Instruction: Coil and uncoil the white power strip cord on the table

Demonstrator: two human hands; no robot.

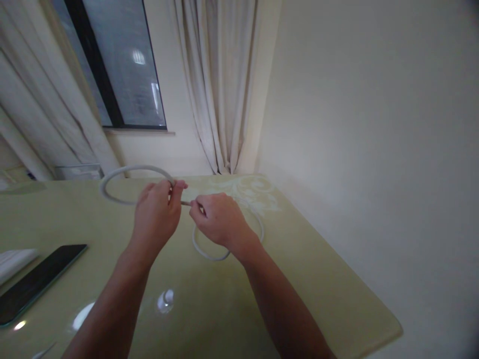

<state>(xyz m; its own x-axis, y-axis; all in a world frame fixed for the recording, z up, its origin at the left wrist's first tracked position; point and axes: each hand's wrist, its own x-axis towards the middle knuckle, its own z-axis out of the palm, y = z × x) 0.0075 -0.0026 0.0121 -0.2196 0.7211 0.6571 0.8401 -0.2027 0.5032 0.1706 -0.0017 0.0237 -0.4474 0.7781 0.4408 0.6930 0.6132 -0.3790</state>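
Grey cable (140,168) clamped by left fingers (177,193), right fingers (197,212); black slab (41,283), white object (17,262) leftward.

- likely a room in a home
- pale, full-length cloth curtains (219,75) at twelve o'clock, another curtain (41,80) at ten
- dark-framed window (119,55) between them
- plain, light-painted wall (366,124) at three o'clock
- glossy yellowish-green table (205,304) at six, a leafy flourish (258,188) decorating its far corner
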